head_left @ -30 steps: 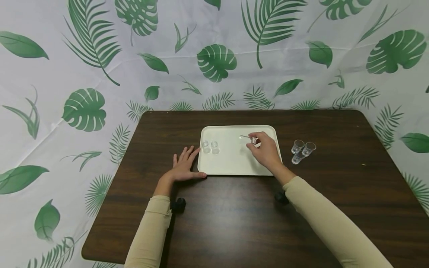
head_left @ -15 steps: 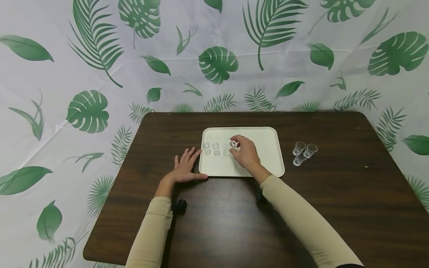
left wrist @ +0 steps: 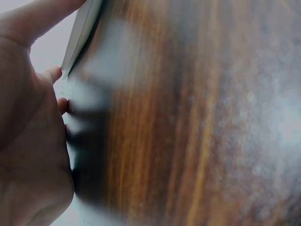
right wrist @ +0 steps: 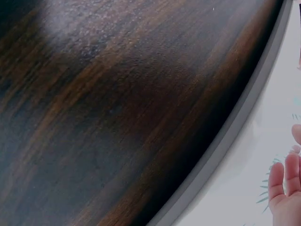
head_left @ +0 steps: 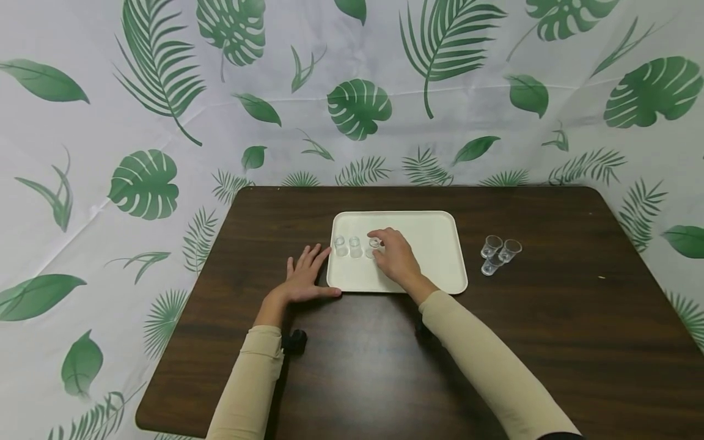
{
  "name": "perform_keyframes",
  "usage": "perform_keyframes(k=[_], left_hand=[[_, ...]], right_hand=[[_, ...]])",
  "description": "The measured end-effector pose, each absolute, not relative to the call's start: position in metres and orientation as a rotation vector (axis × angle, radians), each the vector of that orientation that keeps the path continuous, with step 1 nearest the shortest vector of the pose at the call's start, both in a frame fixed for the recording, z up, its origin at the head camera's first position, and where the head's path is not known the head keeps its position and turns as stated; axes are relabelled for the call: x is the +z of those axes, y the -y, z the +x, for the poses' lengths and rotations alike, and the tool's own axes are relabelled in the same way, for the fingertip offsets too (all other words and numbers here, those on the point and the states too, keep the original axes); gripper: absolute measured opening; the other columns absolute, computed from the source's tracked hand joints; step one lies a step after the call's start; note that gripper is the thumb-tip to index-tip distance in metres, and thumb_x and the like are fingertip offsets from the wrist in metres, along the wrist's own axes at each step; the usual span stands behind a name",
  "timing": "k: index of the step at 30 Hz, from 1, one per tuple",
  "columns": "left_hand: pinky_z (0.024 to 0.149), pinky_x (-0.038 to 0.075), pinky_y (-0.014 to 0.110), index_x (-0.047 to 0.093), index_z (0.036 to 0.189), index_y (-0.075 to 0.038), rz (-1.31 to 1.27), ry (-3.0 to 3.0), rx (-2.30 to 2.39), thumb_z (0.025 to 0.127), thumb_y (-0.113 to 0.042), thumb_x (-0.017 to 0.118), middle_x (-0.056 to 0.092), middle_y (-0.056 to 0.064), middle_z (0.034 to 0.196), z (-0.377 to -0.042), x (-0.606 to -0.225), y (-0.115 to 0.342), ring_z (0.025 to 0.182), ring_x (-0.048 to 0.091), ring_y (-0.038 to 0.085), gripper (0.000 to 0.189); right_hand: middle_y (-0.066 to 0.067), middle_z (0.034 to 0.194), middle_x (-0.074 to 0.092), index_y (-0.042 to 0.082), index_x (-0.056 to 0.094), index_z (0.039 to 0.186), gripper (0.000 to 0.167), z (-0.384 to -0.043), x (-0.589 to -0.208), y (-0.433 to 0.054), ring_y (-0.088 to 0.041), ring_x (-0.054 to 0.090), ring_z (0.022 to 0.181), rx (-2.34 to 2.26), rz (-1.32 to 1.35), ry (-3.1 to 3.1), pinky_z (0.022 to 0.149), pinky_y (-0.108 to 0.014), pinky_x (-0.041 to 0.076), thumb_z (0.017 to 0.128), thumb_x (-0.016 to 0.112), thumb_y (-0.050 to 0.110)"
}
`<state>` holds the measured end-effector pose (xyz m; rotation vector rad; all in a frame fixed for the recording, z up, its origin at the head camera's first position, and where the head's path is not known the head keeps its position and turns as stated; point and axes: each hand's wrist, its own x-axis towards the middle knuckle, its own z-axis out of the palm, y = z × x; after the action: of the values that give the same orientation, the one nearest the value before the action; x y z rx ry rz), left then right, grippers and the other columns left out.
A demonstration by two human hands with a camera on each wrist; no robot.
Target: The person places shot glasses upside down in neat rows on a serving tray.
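My left hand (head_left: 302, 282) lies with its fingers spread at the left edge of the white tray (head_left: 434, 250), its thumb by the near-left corner. The left wrist view has the palm (left wrist: 30, 127) beside the tray's rim. Two small clear shot glasses, a left one (head_left: 340, 246) and a right one (head_left: 355, 247), stand side by side on the tray's left part. Just right of them, my right hand (head_left: 397, 260) holds a third shot glass (head_left: 374, 243) between thumb and index finger, low over or on the tray. In the right wrist view only some fingertips (right wrist: 276, 181) show.
Several objects share the dark wooden table (head_left: 352, 354). A cluster of three clear shot glasses (head_left: 492, 255) stands right of the tray. A white cloth with green leaves (head_left: 360, 110) hangs behind the table.
My right hand has carried the third shot glass leftward across the tray to beside the other two, and lowered it slightly. My left hand has stayed at the tray's left edge.
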<state>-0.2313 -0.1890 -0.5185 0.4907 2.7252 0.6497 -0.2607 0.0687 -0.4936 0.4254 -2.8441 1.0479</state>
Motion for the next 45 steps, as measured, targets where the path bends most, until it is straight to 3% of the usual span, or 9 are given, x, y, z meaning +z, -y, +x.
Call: perform_keyframes(k=[22,29,45], left_hand=[[0.108,-0.007,0.068,0.008,0.16,-0.024,0.51,-2.721,0.68,0.078,-0.07,0.066,0.002,0.012,0.164,-0.229,-0.521,0.188,0.149,-0.006,0.034,0.11],[0.108,-0.008,0.067,0.007,0.16,-0.025,0.504,-2.725,0.671,0.079,-0.07,0.066,0.001,0.011,0.164,-0.23,-0.519,0.188,0.149,-0.008,0.033,0.11],[0.108,-0.008,0.067,0.008,0.16,-0.025,0.513,-2.724,0.667,0.08,-0.066,0.068,0.001,0.011,0.164,-0.231,-0.516,0.189,0.149,-0.008,0.033,0.108]], right_hand=[[-0.007,0.117,0.062,0.013,0.056,0.137,0.05,-0.258,-0.497,-0.069,-0.023,0.059,0.101,1.04,0.431,2.88,0.089,-0.04,0.046,0.089,0.065,0.003],[-0.008,0.121,0.056,0.012,0.052,0.14,0.06,-0.259,-0.489,-0.078,-0.023,0.058,0.104,1.083,0.427,2.846,0.088,-0.039,0.047,0.083,0.053,-0.007],[-0.009,0.11,0.061,0.006,0.061,0.129,0.058,-0.256,-0.482,-0.102,-0.023,0.061,0.093,1.194,0.406,2.619,0.078,-0.039,0.048,0.077,0.043,-0.013]])
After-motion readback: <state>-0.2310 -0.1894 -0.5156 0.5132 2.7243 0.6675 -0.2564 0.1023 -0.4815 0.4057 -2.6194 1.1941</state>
